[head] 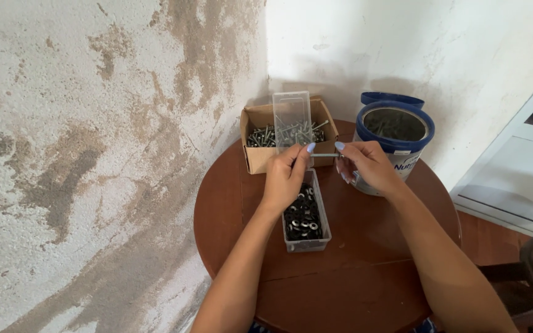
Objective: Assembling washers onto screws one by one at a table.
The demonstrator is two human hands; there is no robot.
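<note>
We see a slim grey metal screw (pixel 324 155) held level between both hands above the round brown wooden table (pixel 365 271). The left hand (pixel 286 179) pinches one end with its fingertips; the right hand (pixel 368 166) pinches the other. Below lies a clear plastic box (pixel 305 216) of dark washers, its lid upright. Behind stand a cardboard box of screws (pixel 257 157) and a blue-rimmed tin (pixel 396 139).

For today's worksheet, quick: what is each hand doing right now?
Left hand: fingers pinched on one end of a screw.
Right hand: fingers pinched on the screw's other end.
</note>
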